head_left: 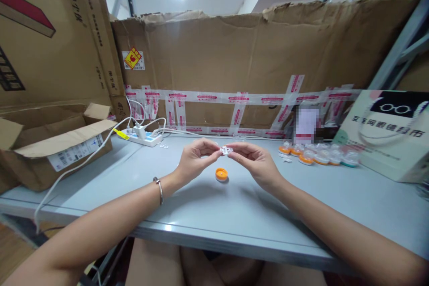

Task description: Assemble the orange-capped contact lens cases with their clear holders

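Observation:
My left hand point(198, 159) and my right hand point(255, 161) meet above the middle of the table, each pinching one side of a small white plastic piece point(226, 150). The piece has dark gaps or marks on it, too small to make out. Just below it, on the tabletop, sits a round orange cap point(221, 174) with a pale base and a small light spot in its centre. Neither hand touches the cap. A metal bracelet circles my left wrist.
Right of my hands stand several clear-domed pieces with orange or teal bases point(321, 156), by a paper bag point(378, 138). At left are a power strip point(142, 137) with white cables and an open cardboard box point(60, 143). Tall cardboard point(214, 58) walls the back edge.

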Demonstrator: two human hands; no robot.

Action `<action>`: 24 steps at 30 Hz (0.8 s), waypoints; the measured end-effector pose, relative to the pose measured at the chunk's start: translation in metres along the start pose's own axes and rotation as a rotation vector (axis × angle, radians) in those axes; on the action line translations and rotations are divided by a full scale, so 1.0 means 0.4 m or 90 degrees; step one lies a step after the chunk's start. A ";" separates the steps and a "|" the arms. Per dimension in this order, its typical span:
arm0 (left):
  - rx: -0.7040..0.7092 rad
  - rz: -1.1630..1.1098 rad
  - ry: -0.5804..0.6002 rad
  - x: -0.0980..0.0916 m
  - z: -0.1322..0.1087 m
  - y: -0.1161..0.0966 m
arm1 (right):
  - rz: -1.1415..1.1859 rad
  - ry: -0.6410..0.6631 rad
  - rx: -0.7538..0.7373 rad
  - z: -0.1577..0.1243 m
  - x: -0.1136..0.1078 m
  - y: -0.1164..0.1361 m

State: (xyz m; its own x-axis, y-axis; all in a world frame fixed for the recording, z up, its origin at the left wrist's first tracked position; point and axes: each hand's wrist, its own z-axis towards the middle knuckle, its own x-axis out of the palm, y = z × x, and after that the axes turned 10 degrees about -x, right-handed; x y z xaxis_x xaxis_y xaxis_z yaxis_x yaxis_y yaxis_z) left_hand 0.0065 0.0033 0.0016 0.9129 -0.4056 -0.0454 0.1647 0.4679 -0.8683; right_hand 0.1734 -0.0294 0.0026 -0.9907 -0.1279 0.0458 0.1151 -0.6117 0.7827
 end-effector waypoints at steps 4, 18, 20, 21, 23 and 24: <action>0.005 0.031 0.009 -0.002 0.001 0.007 | -0.006 -0.008 0.025 0.000 0.001 0.009; 0.009 0.136 0.077 -0.006 0.004 0.008 | -0.041 0.005 0.091 0.002 -0.010 0.019; 0.013 0.153 0.086 -0.008 0.006 0.013 | -0.053 0.018 0.096 0.003 -0.013 0.014; 0.016 0.160 0.087 -0.009 0.007 0.015 | -0.057 0.026 0.099 0.005 -0.014 0.011; 0.023 0.178 0.088 -0.013 0.010 0.017 | -0.066 0.039 0.102 0.009 -0.019 0.004; 0.023 0.196 0.090 -0.015 0.012 0.018 | -0.074 0.042 0.101 0.011 -0.022 0.000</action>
State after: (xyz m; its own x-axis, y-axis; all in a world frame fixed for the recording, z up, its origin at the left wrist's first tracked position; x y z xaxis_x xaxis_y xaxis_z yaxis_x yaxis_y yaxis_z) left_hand 0.0040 0.0130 -0.0020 0.8615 -0.3449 -0.3726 -0.0946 0.6119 -0.7852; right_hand 0.1819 -0.0247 0.0048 -0.9891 -0.1180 -0.0877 -0.0180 -0.4951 0.8687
